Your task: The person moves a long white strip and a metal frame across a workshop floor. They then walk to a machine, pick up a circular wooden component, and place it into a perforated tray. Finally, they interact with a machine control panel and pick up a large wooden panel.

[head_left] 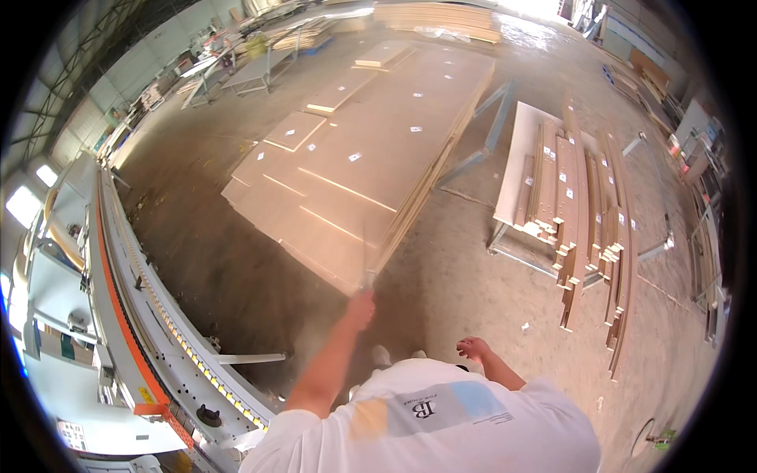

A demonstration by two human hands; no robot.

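Note:
My left hand [362,310] reaches forward, its fingers closed round the lower end of a thin, upright tool [369,277]. Motion smears the tool, so its kind does not show. Just beyond it lies the near corner of a large stack of brown panels [355,197], with smaller panels and strips on top. Whether the tool touches the stack I cannot tell. My right hand [473,348] hangs by my right side, its fingers loosely bent and apart, with nothing visible in them.
Right of the stack, a metal-framed table [512,169] bears several long brown boards [564,189], some jutting past its near end. A long machine with an orange edge [118,276] runs along my left. Further boards [438,20] are piled at the back. Far left, a person [214,43] stands near tables.

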